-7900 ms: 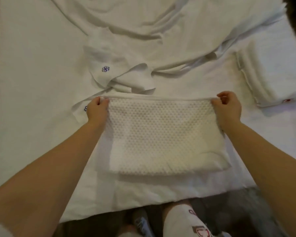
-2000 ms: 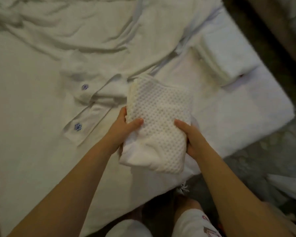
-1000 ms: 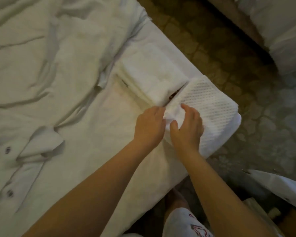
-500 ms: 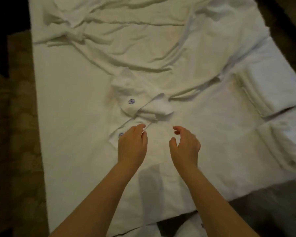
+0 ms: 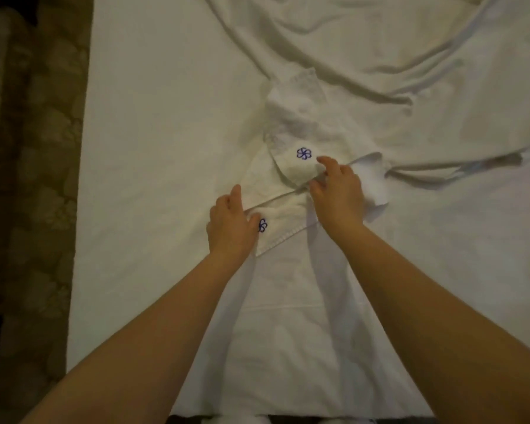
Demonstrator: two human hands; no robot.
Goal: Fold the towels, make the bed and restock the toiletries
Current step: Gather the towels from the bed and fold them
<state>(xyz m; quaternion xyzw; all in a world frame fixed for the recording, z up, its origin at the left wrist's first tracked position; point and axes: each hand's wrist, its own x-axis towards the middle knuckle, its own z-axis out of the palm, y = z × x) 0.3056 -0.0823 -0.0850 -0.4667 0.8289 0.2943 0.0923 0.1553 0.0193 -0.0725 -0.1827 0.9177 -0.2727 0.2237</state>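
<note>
The bed (image 5: 166,133) fills nearly the whole view. Its white sheet is smooth and taut on the left and near side. A loose cover (image 5: 380,56) lies over the far right in long, soft ridges. A dim patterned carpet (image 5: 37,194) runs along the bed's left edge.

The towel (image 5: 297,117) lies crumpled in the middle of the bed, partly doubled over itself. It is small, white and thick-looking, with a stitched hem along its near edge. Both hands are on it. The left hand (image 5: 230,231) grips the near corner, thumb on top and fingers curled over the edge. The right hand (image 5: 338,194) appears to pinch a folded flap between thumb and fingertips. One blue flower emblem (image 5: 304,153) sits on that flap; a second emblem (image 5: 263,225) shows just beside the left thumb.

Judging by its slack folds, the towel should be light, limp and not fragile. It will hold no shape and will sag wherever it is unsupported. Its nap should keep it from sliding on the sheet. The best hold looks to be two corners of one hemmed edge, drawn apart to open it flat
</note>
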